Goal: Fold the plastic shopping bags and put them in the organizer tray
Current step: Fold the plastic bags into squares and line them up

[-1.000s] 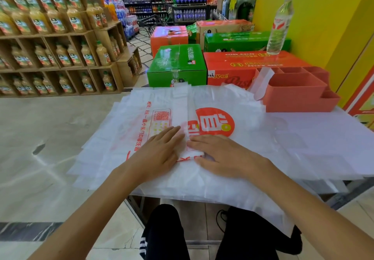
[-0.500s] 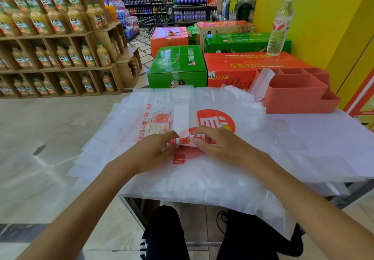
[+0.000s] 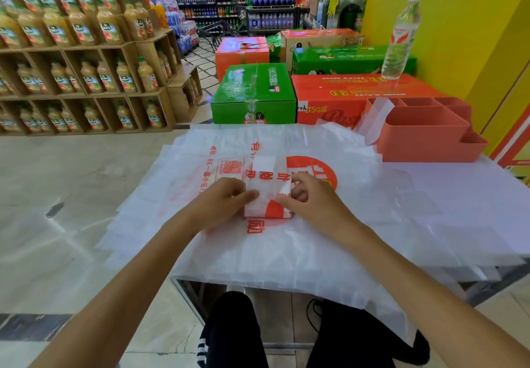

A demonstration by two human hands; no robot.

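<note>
We're mid-fold: both hands, left hand (image 3: pixel 220 204) and right hand (image 3: pixel 309 201), fingers pinching the folded bag (image 3: pixel 268 192); tray (image 3: pixel 424 138) holds one, stack (image 3: pixel 286 253) remains.

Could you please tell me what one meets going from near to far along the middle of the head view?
Stack of flat bags → folded bag held by both hands → green box → orange box.

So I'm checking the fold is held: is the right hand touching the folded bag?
Touching. The head view shows the right hand pinching the folded bag at its right edge.
</note>
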